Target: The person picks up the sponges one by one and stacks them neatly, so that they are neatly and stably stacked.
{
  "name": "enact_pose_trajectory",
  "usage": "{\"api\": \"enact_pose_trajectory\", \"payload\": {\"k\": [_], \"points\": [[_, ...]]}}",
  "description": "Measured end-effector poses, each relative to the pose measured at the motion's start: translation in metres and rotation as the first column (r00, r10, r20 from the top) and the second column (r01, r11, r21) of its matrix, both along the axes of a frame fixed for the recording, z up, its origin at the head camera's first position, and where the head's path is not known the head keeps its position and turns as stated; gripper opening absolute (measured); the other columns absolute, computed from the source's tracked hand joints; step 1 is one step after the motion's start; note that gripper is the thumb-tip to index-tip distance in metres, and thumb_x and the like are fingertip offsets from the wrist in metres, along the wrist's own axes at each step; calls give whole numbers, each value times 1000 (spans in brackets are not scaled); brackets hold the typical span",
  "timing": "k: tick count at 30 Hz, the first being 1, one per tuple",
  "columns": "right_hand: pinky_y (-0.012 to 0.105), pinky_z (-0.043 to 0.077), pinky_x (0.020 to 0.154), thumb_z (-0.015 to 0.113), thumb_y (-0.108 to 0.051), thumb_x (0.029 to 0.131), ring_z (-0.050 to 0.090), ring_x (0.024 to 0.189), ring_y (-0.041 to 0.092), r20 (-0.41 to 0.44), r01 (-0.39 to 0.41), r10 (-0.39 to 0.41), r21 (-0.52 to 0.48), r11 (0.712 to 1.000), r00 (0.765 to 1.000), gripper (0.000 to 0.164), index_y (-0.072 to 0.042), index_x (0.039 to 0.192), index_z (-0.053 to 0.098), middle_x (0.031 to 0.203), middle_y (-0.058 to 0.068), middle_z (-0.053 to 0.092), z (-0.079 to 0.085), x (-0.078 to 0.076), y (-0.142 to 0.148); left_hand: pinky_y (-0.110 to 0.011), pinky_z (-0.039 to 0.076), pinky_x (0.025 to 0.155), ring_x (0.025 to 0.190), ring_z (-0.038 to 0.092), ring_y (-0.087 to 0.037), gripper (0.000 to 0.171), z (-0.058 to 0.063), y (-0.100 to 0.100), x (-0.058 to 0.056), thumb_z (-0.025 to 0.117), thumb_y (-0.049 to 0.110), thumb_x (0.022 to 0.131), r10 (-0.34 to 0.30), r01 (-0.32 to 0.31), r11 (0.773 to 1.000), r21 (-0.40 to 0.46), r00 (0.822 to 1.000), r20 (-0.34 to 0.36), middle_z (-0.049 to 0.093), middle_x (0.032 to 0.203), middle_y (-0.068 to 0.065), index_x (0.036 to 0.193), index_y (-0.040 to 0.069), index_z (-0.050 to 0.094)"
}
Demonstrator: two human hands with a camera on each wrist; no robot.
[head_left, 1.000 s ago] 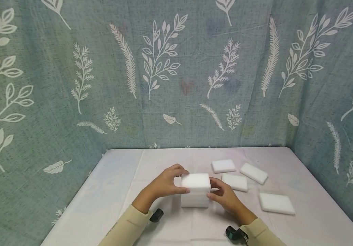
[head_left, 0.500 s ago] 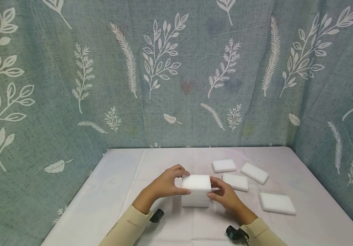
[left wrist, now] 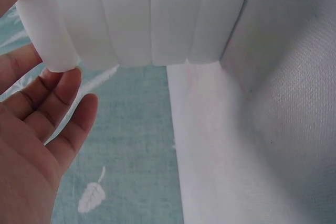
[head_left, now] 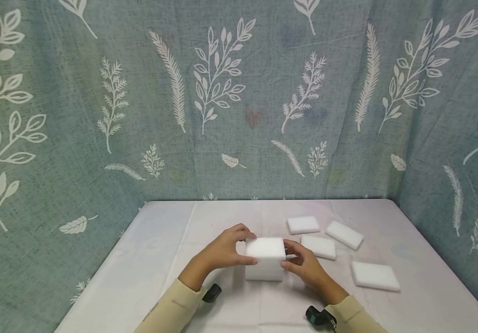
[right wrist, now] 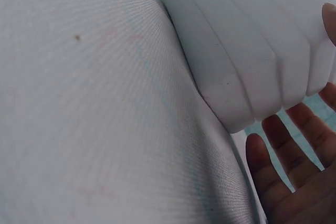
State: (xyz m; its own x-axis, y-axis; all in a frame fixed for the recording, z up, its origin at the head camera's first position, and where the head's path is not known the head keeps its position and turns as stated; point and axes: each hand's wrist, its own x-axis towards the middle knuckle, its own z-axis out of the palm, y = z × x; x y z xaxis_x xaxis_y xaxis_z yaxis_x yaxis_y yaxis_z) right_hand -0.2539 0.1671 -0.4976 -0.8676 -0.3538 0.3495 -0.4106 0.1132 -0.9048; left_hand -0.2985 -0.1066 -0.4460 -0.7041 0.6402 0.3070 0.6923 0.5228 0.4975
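A stack of several white sponge blocks [head_left: 264, 269] stands on the table near the middle, their seams showing in both wrist views. My left hand [head_left: 223, 249] holds the top sponge [head_left: 265, 248] from the left, thumb along the front edge and fingers at the back corner. On the other side my right hand [head_left: 305, 264] grips the stack's upper right side, with its thumb at the front corner and fingers behind. Seen from the left wrist, fingertips [left wrist: 73, 77] touch the outermost sponge's edge. The right wrist view shows fingers [right wrist: 286, 145] close along the sponges' edges.
Loose white sponges lie flat to the right: one at the back [head_left: 303, 225], one tilted beside it [head_left: 344, 234], one near the right hand [head_left: 319, 247] and one farther right [head_left: 375, 276]. A patterned blue-green curtain [head_left: 239, 152] surrounds the pale table [head_left: 172, 249].
The top sponge has sunk slightly and now sits flush on the stack, both hands staying on it. The loose sponges have not moved.
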Motion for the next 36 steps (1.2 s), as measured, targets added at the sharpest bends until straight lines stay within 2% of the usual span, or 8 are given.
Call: {"api": "enact_pose_trajectory", "payload": {"k": [7,15,24,30,36], "points": [[56,46,93,71,-1,86,53,111,44,0,10,-10,6,1000,1000,57,11,136,45,121,26,56,1,1,-1,-30,50,84,98,54,-5,61,-3,-2,-1,80,57,72,12,-12,1000,-14,1000,1,54,108,15,119,20,66],[51,49,92,71,-2,86,54,109,42,-14,21,-21,27,999,1000,57,11,135,45,120,25,57,1,1,-2,-30,50,84,98,54,-6,62,-5,-2,-2,80,58,71,16,-16,1000,-12,1000,12,54,108,15,118,21,66],[53,49,90,71,2,85,56,107,36,-28,14,-14,-7,1000,1000,59,12,136,44,120,25,57,0,2,-3,-31,50,85,100,54,-7,64,-4,-3,-1,80,57,71,0,0,1000,-4,1000,10,55,110,14,120,19,66],[54,48,91,71,3,85,57,107,34,-16,15,-15,-9,1000,1000,58,13,135,44,119,26,57,-1,1,-3,-34,51,87,103,55,-8,70,-7,-4,0,82,54,71,-11,12,1000,-9,998,59,57,116,14,127,18,62],[48,50,91,70,3,86,56,109,34,-37,14,-15,-7,1000,999,60,10,138,43,123,25,56,-20,-11,0,-30,51,86,100,56,-9,72,-6,-2,2,84,44,73,-15,15,1000,-10,997,79,59,117,11,132,11,59]]}}
